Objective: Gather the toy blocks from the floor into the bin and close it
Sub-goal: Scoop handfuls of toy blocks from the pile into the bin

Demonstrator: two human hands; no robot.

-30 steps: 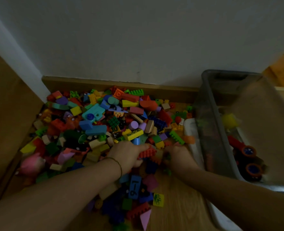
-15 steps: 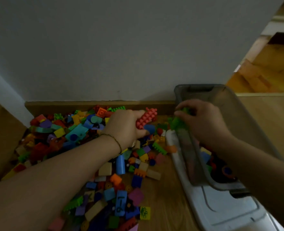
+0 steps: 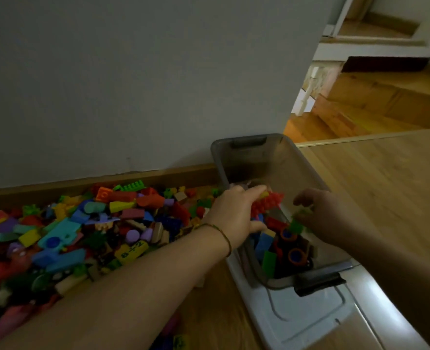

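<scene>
A heap of coloured toy blocks (image 3: 87, 223) covers the wooden floor along the wall at the left. A grey translucent bin (image 3: 307, 173) stands to its right and holds several blocks and toy wheels. My left hand (image 3: 234, 213) reaches over the bin's left rim, shut on a red studded block (image 3: 268, 203) and some smaller pieces. Over the inside of the bin, my right hand (image 3: 327, 215) has its fingers curled around green blocks (image 3: 301, 218).
The bin's white lid (image 3: 315, 317) lies flat on the floor under and in front of the bin. The white wall (image 3: 158, 84) and a wooden skirting board (image 3: 133, 180) run behind the heap. Wooden steps rise at the upper right.
Both hands lifted from the heap with blocks and moved right over the bin. The view has swung to the right.
</scene>
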